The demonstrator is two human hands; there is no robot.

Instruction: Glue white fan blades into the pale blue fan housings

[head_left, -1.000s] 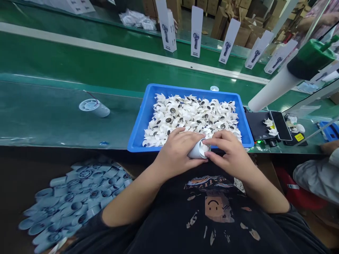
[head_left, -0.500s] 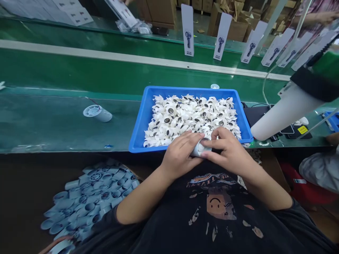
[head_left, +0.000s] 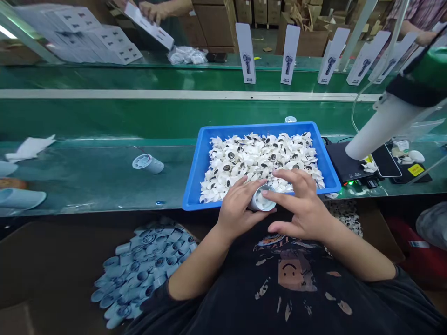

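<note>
My left hand [head_left: 237, 207] is wrapped round a small white cylindrical housing [head_left: 261, 199], held just in front of the near rim of a blue tray [head_left: 195, 179]. The tray is full of white fan impellers [head_left: 258, 160]. My right hand [head_left: 300, 207] hovers over the housing's open end with its fingers spread, the forefinger touching the opening. I cannot tell whether an impeller sits inside the housing.
One more housing [head_left: 148, 164] lies on the green conveyor belt [head_left: 87, 172]. A heap of pale housings [head_left: 143, 267] lies at my lower left. Upright product boxes [head_left: 246, 46] stand across the belt, where another person's hands [head_left: 153, 10] hold a box. A white tool [head_left: 380, 128] hangs at right above a black device [head_left: 340, 163].
My right hand has loosened from a pinch on the housing's end to spread fingers. The view has shifted, so the tray and housing appear further right and lower.
</note>
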